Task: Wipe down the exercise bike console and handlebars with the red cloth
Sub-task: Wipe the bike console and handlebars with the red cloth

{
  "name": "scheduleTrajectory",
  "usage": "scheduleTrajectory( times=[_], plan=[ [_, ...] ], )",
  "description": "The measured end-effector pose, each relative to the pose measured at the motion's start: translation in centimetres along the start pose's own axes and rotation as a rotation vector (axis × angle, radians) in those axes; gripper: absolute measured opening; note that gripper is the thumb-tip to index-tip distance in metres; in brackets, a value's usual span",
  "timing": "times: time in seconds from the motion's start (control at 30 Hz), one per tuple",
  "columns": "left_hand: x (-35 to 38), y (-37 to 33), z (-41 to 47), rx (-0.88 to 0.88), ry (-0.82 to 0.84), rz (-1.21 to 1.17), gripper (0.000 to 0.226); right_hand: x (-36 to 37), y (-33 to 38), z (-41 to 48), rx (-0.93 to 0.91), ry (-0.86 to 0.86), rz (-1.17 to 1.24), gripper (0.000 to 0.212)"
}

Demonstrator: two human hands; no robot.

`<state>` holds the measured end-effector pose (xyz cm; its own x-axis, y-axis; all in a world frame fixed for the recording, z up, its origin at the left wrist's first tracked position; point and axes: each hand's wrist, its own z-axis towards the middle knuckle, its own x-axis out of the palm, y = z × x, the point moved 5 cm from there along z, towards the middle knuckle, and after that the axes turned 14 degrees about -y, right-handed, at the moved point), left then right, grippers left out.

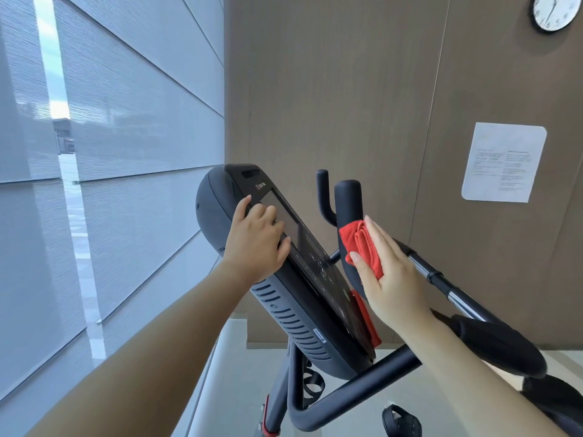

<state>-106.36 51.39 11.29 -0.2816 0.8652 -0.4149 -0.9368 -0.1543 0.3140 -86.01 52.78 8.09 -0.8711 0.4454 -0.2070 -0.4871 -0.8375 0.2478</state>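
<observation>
Window blinds (126,105): pale grey, ribbed, filling the whole left side; a narrow bright gap between two of them shows an outdoor scene.
Wall (347,89): brown wood-grain panels with thin vertical seams, meeting the blinds at a corner behind the bike.
Floor (239,357): pale and glossy, seen below the console and between the bike's bars.
Exercise bike (356,383): black frame close in front of the wall, with a curved tube running under the console.
Console (315,310): a long dark slab tilted steeply, with a vented grey side facing left, a dark screen (284,216) near its upper end and rows of small buttons lower down; a red strip lies along its lower right edge, and I cannot tell whether that is part of the cloth.
Handlebar upright (347,197): a black rounded horn just right of the console, with a thinner horn behind it.
Side bar (441,279): black with chrome bands, slanting down to a padded rest (498,348).
Paper notice (503,162): white sheet on the wall at right, its print too small to read.
Left hand (255,244): grips the console's upper left edge, thumb up along the edge, fingers bent onto the screen.
Right hand (391,279): fingers straight and pressed together, flat against the cloth, thumb lying across its lower part.
Red cloth (356,241): folded, held against the handlebar upright below its rounded tip.
Clock (553,11): round, white-faced and black-rimmed, cut off by the top right corner.
Pedal (400,421): black, low near the bottom edge.
</observation>
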Motion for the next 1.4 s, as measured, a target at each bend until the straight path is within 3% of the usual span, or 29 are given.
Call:
scheduleTrajectory(
  times=[0.2,0.3,0.47,0.53,0.63,0.9,1.1,1.27,1.4],
  plan=[
    [0.1,0.0,0.0,0.000,0.007,0.006,0.044,-1.6,-0.7,0.5,-0.012,0.009,-0.007,0.055],
    [0.1,-0.1,-0.1,-0.004,0.018,0.001,0.045,-0.6,-0.2,-0.8,-0.013,0.101,-0.064,0.062],
    [0.0,-0.9,-1.4,0.007,0.053,-0.017,0.045,-2.3,-0.9,-3.0,-0.262,0.165,-0.239,0.054],
    [-0.1,-1.1,-1.7,0.011,0.061,-0.006,0.044,-2.9,-1.0,-2.8,-0.269,0.125,-0.253,0.051],
    [-0.2,-1.3,-1.7,-0.002,0.068,-0.011,0.040,-2.1,-0.1,-2.5,-0.196,0.089,-0.195,0.057],
    [-0.3,-1.4,-1.6,0.015,0.081,0.015,0.048,-2.4,-1.0,-4.7,-0.298,0.165,-0.456,0.068],
    [-0.1,-1.4,-1.6,0.028,0.076,0.029,0.049,-1.9,-0.2,-3.6,-0.209,0.031,-0.322,0.063],
    [0.0,-1.3,-1.7,0.044,0.055,0.035,0.049,-0.7,-0.1,-3.6,-0.229,0.107,-0.391,0.064],
    [0.2,-1.2,-1.8,0.058,0.069,0.045,0.054,-2.7,-2.1,-3.8,-0.243,0.150,-0.297,0.058]
  ],
)
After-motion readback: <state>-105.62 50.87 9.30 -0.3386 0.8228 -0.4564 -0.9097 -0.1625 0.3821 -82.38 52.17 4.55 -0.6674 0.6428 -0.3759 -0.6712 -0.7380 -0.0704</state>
